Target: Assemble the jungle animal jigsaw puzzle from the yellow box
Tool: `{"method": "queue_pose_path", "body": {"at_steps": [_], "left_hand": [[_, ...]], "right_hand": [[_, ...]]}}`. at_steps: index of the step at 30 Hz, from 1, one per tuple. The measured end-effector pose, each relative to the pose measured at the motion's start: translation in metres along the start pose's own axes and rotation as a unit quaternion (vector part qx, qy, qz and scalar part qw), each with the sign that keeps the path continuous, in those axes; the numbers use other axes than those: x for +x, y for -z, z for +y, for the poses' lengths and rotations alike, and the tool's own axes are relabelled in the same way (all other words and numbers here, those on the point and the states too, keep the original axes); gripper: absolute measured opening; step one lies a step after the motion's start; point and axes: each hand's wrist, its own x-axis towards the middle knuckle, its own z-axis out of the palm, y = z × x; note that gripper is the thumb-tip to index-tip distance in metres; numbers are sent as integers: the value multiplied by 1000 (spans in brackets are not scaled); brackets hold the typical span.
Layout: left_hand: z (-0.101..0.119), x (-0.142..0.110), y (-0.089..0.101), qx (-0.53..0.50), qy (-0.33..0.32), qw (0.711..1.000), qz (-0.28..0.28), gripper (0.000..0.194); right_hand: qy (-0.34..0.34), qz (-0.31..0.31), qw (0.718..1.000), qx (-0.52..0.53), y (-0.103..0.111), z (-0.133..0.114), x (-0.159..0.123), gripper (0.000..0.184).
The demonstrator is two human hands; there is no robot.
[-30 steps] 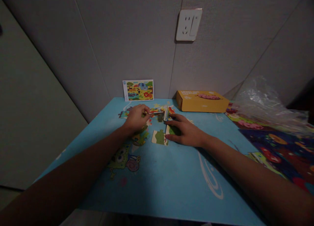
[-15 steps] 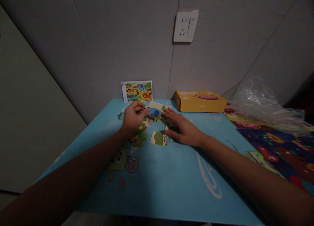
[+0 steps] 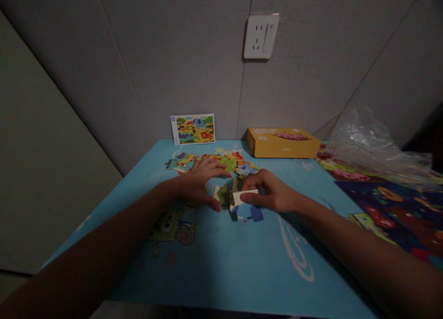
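Observation:
Between the thumb and fingers of my right hand (image 3: 268, 191) is a puzzle piece (image 3: 246, 208) with a cream top and blue printing, tilted above the table. My left hand (image 3: 204, 180) hovers with its thumb and fingers spread apart, holding nothing. A green and cream puzzle piece (image 3: 220, 195) lies between the two hands, partly behind the held one. Behind my left hand, a cluster of colourful puzzle pieces (image 3: 228, 163) spreads over the table; the hand hides part of it.
A picture card (image 3: 194, 129) with animals leans on the wall. To its right stands a yellow box (image 3: 285, 143). Crumpled clear plastic (image 3: 374, 143) and a dark printed sheet (image 3: 398, 213) lie at the right. The blue table (image 3: 221, 263) carries cartoon prints.
The blue-and-cream piece has passed from my left hand to my right hand and come nearer to me. My left hand has opened and moved slightly right and down.

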Motion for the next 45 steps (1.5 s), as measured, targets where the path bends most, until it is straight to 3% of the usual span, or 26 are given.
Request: {"method": "queue_pose_path", "body": {"at_steps": [1, 3, 7, 11, 14, 18, 21, 28, 37, 41, 43, 45], "left_hand": [[-1, -1, -1, 23, 0, 999, -32, 83], [-1, -2, -5, 54, 22, 997, -56, 88], [-3, 1, -14, 82, 69, 994, -15, 69], [-6, 5, -18, 103, 103, 989, 18, 50], [-6, 6, -19, 130, 116, 984, 18, 45], [-3, 10, -22, 145, 137, 980, 22, 38], [0, 15, -24, 138, 163, 977, 28, 35], [-2, 29, -29, 99, 227, 968, 43, 29], [-19, 34, -30, 11, 160, 978, 132, 22], [-13, 33, -29, 27, 135, 983, 119, 22], [-9, 32, -30, 66, 147, 981, 109, 28], [-4, 30, -32, 98, 172, 975, 103, 46]], "right_hand": [[14, -19, 999, -21, -1, -3, -1, 31], [38, -40, 995, -78, -5, -8, 0, 25], [73, -55, 988, -127, -13, -14, 4, 22], [100, -25, 982, -156, -17, -14, 7, 20], [64, 37, 974, -212, -17, -9, 8, 24], [-48, 116, 949, -288, -13, 2, 11, 23], [-73, 115, 945, -297, -12, 8, 12, 21], [-55, 93, 951, -288, -13, 12, 14, 18], [-42, 93, 960, -262, -11, 17, 14, 19], [-42, 91, 959, -266, -11, 17, 14, 20], [-41, 92, 958, -270, -11, 17, 14, 20], [-39, 92, 956, -275, -11, 17, 14, 21]]}}
